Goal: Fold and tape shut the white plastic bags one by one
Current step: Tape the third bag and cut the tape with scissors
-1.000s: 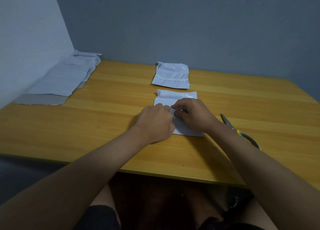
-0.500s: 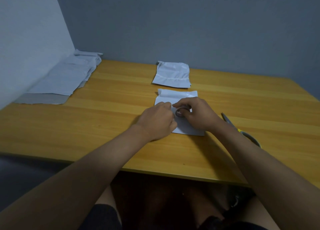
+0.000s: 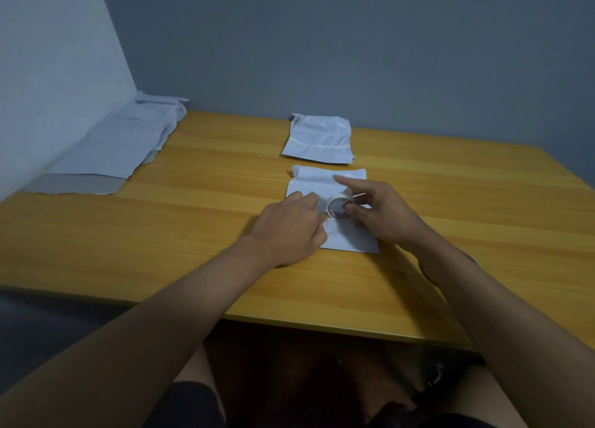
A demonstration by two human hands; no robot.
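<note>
Head view looks down on both hands meeting over a white plastic bag [image 3: 346, 239] that lies flat on the wooden table [image 3: 193, 234]. That bag's far end is folded over into a rolled flap just beyond the fingertips. The right hand [image 3: 383, 215] pinches a small tape roll [image 3: 337, 207] between thumb and curled fingers, with its index finger stretched out toward the folded flap. The left hand [image 3: 289, 231] sits just beside the roll, its fingers bent and reaching to the roll's near-left edge; whether it grips a tape end is too small to tell. The two hands are close together, almost touching, directly above the bag's middle.

Beyond the hands, well apart from the working bag, lies a second white bag [image 3: 318, 139], already folded with a strip across it. Far to the left of the left hand, against the wall, a stack of flat white bags [image 3: 119, 147] rests on the table. Beneath the right forearm a sliver of scissors [image 3: 428, 273] peeks out, mostly hidden.
</note>
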